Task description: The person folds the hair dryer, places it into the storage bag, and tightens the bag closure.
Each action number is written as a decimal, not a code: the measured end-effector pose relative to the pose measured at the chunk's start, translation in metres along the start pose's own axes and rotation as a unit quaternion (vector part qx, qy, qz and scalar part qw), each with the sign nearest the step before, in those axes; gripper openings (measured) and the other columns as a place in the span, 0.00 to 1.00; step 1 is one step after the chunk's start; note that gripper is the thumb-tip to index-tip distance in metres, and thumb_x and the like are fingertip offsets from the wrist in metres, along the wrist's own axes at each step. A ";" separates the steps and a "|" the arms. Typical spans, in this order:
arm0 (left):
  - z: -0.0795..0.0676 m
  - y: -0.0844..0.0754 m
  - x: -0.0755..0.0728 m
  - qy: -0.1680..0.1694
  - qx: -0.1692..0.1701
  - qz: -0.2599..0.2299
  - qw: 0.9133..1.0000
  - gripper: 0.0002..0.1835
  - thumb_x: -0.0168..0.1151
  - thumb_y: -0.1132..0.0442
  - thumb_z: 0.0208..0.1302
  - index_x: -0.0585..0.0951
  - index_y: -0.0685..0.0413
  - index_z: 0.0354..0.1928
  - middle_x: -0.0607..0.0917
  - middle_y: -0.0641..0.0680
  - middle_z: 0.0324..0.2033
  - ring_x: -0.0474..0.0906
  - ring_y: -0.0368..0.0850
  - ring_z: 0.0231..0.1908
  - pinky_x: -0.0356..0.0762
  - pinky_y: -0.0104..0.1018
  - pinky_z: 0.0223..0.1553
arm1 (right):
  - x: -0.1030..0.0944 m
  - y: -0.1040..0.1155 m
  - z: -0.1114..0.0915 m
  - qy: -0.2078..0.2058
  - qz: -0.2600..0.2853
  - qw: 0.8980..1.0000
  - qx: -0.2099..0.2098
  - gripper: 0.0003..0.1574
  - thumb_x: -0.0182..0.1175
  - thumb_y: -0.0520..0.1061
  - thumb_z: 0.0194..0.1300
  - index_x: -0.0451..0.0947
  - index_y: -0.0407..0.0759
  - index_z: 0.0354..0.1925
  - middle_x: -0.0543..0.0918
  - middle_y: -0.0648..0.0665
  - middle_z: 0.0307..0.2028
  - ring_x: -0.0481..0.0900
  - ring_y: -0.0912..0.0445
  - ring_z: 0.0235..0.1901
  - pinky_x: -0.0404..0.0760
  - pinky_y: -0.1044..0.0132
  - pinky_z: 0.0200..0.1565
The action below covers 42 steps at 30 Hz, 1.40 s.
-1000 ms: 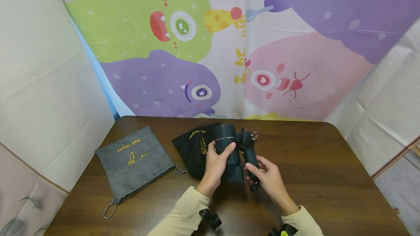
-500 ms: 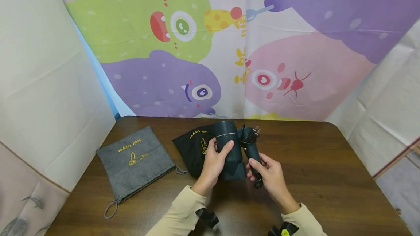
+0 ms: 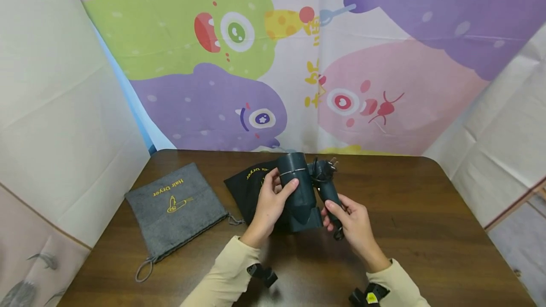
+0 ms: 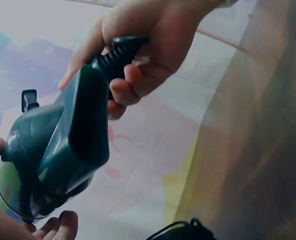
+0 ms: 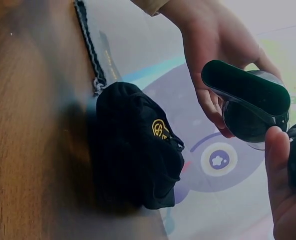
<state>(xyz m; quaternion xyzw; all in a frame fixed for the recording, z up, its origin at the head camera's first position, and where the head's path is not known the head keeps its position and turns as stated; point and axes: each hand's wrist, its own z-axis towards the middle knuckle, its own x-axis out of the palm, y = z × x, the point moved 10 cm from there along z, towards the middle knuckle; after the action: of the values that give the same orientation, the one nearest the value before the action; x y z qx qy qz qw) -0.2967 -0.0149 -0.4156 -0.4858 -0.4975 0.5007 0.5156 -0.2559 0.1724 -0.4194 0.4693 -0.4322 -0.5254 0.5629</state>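
A dark teal hair dryer [image 3: 297, 188] is held up over the table, its flat nozzle [image 4: 89, 117] toward me. My left hand [image 3: 271, 203] grips the barrel, thumb across its top. My right hand [image 3: 351, 219] holds the handle [image 3: 328, 192] near its lower end, where the ribbed cord sleeve [image 4: 119, 56] shows in the left wrist view. The cord is bundled at the handle's upper part, with the plug prongs [image 3: 334, 161] sticking out. Behind the dryer lies a black drawstring bag [image 5: 133, 145] with yellow print, partly hidden by the left hand and the barrel.
A grey drawstring bag [image 3: 177, 210] marked "Hair Dryer" lies flat on the left of the brown wooden table [image 3: 409, 231], its cord loop toward the front. A cartoon-print cloth [image 3: 239, 60] hangs behind the table's far edge. White panels stand at both sides.
Both hands keep their hold on the hair dryer. The barrel has tilted and risen slightly away from me, and the left hand has shifted a little left and up. The bags stay put.
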 end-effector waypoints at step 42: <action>0.008 0.004 -0.047 -0.045 -0.012 0.016 0.999 0.25 0.64 0.60 0.65 0.73 0.58 0.62 0.78 0.63 0.55 0.81 0.43 0.44 0.82 0.37 0.43 | 0.010 -0.013 0.012 0.035 -0.019 0.997 0.071 0.24 0.63 0.43 0.65 0.75 0.26 0.52 0.84 0.45 0.25 0.79 0.61 0.16 0.80 0.68 0.21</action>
<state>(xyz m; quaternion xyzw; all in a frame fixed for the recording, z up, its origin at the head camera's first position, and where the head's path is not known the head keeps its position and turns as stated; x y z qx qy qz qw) -0.3047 -0.0616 -0.4206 -0.4772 -0.5181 0.5239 0.4789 -0.2689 0.1611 -0.4303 0.5348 -0.4392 -0.4872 0.5327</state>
